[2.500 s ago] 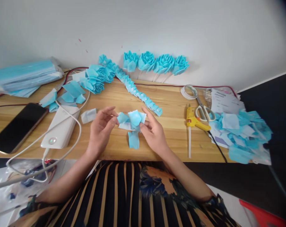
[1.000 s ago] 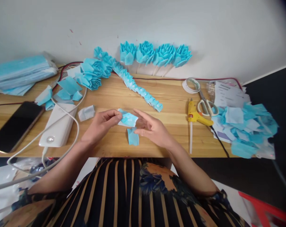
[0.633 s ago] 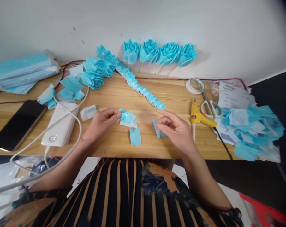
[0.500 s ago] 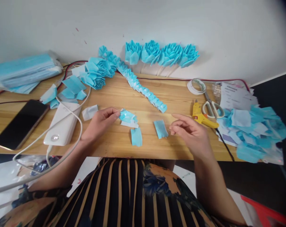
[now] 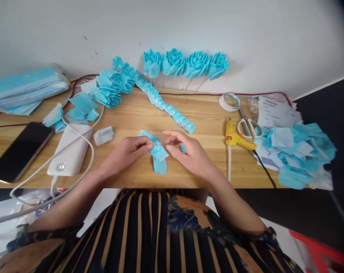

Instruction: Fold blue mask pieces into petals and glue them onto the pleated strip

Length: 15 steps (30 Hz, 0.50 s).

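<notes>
My left hand [image 5: 133,149] pinches a folded piece of light blue, fabric-like material [image 5: 160,152] between thumb and fingertips. My right hand [image 5: 189,151] has come up to its right side, thumb and fingers closed at the edge; the exact contact is small to see. Under the folded piece lies a flat blue strip [image 5: 160,166] on the table. Another blue piece [image 5: 183,148] is mostly hidden behind my right fingers. Beyond my hands, a long row of folded blue petals [image 5: 172,110] runs diagonally across the wood.
Several blue flowers [image 5: 174,63] on sticks lean against the wall. At right are a yellow glue gun [image 5: 231,136], scissors [image 5: 250,128], a tape roll [image 5: 229,102] and blue scraps [image 5: 303,151]. At left are a phone [image 5: 21,151], a corded power bank [image 5: 71,151] and packed masks [image 5: 26,87].
My right hand has moved left to meet my left hand at the folded blue piece. The piece now overlaps the flat strip. The whole view has shifted slightly.
</notes>
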Motion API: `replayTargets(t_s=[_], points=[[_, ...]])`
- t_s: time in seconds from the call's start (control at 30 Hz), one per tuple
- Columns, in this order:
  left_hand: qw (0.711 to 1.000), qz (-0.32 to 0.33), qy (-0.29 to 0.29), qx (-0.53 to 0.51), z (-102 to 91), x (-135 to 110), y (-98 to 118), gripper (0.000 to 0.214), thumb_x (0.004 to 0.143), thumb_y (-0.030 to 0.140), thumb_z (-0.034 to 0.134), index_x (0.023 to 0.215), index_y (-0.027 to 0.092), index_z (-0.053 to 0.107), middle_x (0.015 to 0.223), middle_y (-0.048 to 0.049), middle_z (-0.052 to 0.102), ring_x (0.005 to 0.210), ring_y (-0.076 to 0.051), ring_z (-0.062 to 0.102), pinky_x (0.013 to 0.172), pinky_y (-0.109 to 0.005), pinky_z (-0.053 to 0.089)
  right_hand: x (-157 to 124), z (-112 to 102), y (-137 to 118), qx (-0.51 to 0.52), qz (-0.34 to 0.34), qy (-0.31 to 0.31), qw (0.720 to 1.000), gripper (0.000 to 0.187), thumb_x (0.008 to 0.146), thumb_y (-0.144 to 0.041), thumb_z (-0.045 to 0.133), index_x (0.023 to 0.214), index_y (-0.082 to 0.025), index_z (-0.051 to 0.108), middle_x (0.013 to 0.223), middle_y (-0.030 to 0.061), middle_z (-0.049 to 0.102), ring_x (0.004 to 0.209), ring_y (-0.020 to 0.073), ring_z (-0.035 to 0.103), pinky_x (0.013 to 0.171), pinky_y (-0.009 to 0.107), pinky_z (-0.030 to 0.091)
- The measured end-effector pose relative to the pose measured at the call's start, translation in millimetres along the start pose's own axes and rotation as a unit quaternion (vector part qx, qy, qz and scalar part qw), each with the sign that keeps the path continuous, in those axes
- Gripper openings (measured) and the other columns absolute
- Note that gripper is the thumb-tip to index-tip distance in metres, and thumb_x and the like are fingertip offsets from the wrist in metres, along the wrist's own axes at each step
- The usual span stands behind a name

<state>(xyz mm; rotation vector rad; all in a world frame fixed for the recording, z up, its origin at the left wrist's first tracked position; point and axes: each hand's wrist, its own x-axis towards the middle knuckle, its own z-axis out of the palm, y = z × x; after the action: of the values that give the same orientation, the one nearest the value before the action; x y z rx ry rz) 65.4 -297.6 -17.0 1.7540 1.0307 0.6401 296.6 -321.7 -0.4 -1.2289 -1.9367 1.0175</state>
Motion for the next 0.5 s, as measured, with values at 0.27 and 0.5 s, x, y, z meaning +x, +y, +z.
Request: replayTargets(t_s=[0.27,0.5], points=[[0.998,-0.02,-0.04,0.046,-11.3,-20.4,5.5,0.032,0.096,0.044,0.055,0.077,0.022,0.067,0.071,0.0009,0.065,0.064,-0.016,0.057,0.06,-0.025,0.039,-2.2,-8.2,1.8,0.02,0.037,-0.031,0.999,0.036,0.094,-0.024,0.059,0.13,-0.026,0.062,0.102,0.0022,0.076,0.093,0.0168,0.071,0.086,0.032,0.056],[0.985,-0.069,0.006,0.155,-31.4,-36.7,-26.9,0.04,0.096,0.05,0.048,0.068,0.023,0.056,0.062,-0.0004,0.058,0.059,-0.019,0.054,0.059,-0.029,0.033,-40.6,-45.6,48.0,-0.143,0.139,0.112,0.973,0.036,0.097,-0.033,0.054,0.128,-0.022,0.066,0.102,0.0078,0.077,0.093,0.0233,0.072,0.081,0.039,0.057]])
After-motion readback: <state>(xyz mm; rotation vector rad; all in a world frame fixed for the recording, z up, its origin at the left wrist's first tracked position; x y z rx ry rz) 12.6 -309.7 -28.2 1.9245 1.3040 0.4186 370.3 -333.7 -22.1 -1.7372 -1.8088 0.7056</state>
